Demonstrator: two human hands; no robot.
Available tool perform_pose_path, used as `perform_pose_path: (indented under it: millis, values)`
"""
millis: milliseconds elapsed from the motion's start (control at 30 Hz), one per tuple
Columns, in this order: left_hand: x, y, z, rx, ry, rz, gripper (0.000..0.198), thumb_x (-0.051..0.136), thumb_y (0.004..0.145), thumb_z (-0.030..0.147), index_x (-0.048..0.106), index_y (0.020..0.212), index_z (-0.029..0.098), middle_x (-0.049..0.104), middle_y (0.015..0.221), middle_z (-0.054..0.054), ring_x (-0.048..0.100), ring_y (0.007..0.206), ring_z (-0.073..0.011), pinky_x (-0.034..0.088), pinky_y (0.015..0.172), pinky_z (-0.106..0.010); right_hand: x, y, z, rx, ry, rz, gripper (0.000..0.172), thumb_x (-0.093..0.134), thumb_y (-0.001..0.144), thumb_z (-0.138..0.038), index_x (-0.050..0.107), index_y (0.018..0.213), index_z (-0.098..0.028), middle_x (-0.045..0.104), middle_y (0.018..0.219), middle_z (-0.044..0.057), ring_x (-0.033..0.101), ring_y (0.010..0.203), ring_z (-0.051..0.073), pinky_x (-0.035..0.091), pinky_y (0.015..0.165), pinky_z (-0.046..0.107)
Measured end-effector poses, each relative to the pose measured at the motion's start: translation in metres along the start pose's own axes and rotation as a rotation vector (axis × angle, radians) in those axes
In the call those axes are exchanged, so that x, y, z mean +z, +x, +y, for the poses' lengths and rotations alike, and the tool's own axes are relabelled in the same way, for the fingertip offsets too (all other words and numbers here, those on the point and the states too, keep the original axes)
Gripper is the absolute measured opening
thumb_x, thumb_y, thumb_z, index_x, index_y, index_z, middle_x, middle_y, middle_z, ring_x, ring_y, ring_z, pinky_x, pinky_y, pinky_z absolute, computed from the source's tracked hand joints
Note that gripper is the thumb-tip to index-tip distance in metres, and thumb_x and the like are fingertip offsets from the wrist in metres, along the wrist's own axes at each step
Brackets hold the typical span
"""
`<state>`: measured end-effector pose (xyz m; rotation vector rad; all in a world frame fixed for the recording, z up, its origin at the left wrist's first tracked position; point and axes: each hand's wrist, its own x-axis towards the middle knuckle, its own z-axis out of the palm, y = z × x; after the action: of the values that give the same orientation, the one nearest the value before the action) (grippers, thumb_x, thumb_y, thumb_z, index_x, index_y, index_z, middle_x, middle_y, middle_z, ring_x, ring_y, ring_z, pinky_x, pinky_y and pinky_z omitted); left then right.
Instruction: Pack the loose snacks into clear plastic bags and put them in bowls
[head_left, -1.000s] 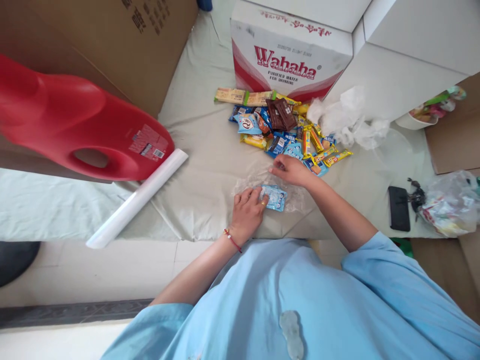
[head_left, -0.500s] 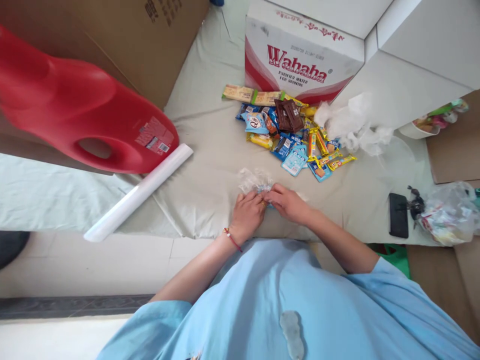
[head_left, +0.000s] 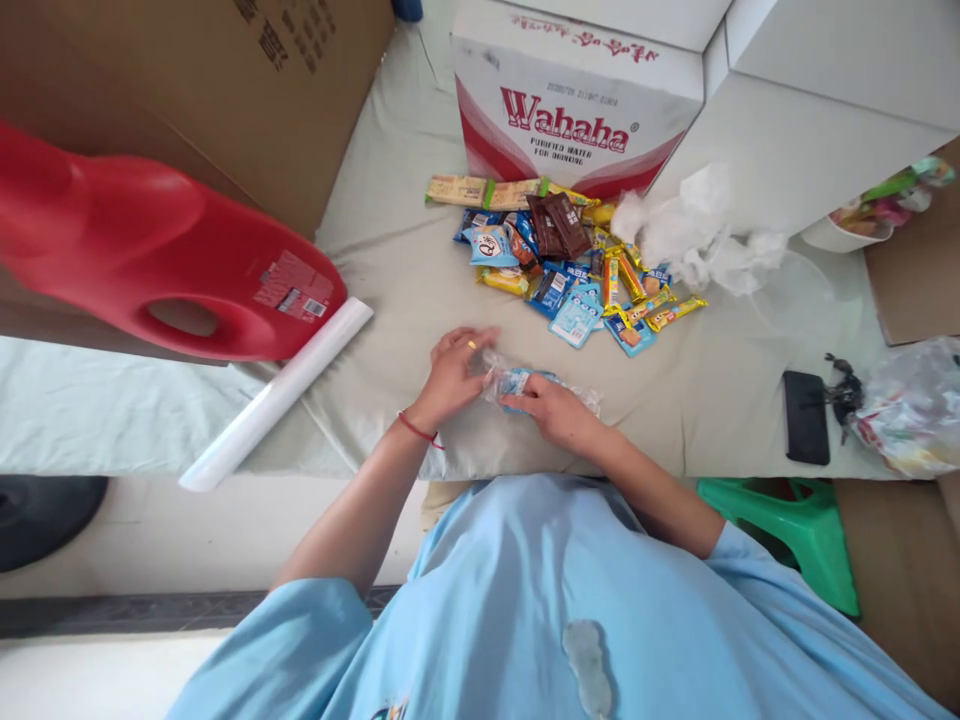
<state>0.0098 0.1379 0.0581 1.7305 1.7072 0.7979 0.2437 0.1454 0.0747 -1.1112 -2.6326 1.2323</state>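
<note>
A blue snack packet (head_left: 514,378) lies on the cloth near the table's front edge, loosely enclosed in crinkled clear plastic (head_left: 583,396). My right hand (head_left: 561,412) grips the packet from the right, its fingers pressed on top. Just left of the plastic is my left hand (head_left: 451,372), fingers apart and slightly blurred, the thumb close to the plastic's left end; whether it touches is unclear. Beyond both hands sits a pile of wrapped snacks: brown packets (head_left: 559,226), yellow bars (head_left: 676,313) and a light blue packet (head_left: 576,316).
A red jug (head_left: 247,250) lies at left, with a white roll (head_left: 277,395) beside it. Behind the snacks stands a Wahaha carton (head_left: 577,120). Crumpled clear plastic (head_left: 697,225), a phone (head_left: 806,418) and a stuffed plastic bag (head_left: 915,405) are at right.
My left hand has moved left off the wrapped packet and its fingers have spread. My right hand has shifted slightly down and stays on the packet, which now shows more. The view has shifted somewhat.
</note>
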Motion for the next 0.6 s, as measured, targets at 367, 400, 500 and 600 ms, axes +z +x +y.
perform_pose_path:
  millis: [367,400,500,600]
  values:
    - [-0.039,-0.027,-0.019,-0.326,-0.201,0.133,0.044,0.042,0.103,0.049,0.063,0.121,0.014,0.071,0.116,-0.012,0.068,0.103,-0.0213,0.06,0.089,-0.04,0.007,0.0,0.0,0.05,0.008,0.046,0.031,0.046,0.111,-0.039,0.068,0.121,-0.021,0.063,0.096,0.005,0.056,0.085,0.019,0.04,0.074,0.028]
    - [-0.036,-0.029,-0.016,-0.325,-0.184,0.142,0.047,0.039,0.105,0.05,0.06,0.126,0.015,0.068,0.127,-0.014,0.066,0.115,-0.0237,0.058,0.096,-0.044,0.007,-0.001,-0.001,-0.004,-0.056,0.043,0.03,0.045,0.11,-0.033,0.067,0.127,-0.022,0.063,0.101,0.006,0.056,0.088,0.02,0.041,0.078,0.029]
    - [-0.019,-0.03,-0.004,-0.275,-0.09,0.105,0.046,0.066,0.09,0.055,0.066,0.119,0.019,0.057,0.15,-0.015,0.044,0.145,-0.0351,0.036,0.122,-0.059,0.006,-0.009,-0.004,-0.124,-0.231,0.038,0.041,0.047,0.106,-0.019,0.059,0.146,-0.025,0.062,0.115,0.01,0.056,0.102,0.024,0.046,0.09,0.035]
    - [-0.007,-0.026,0.009,-0.223,0.047,0.066,0.031,0.08,0.075,0.043,0.069,0.091,0.019,0.059,0.145,-0.016,0.042,0.145,-0.0398,0.032,0.123,-0.059,0.001,-0.021,-0.009,-0.142,-0.266,0.046,0.054,0.056,0.102,-0.017,0.05,0.155,-0.021,0.062,0.123,0.013,0.055,0.113,0.028,0.049,0.101,0.042]
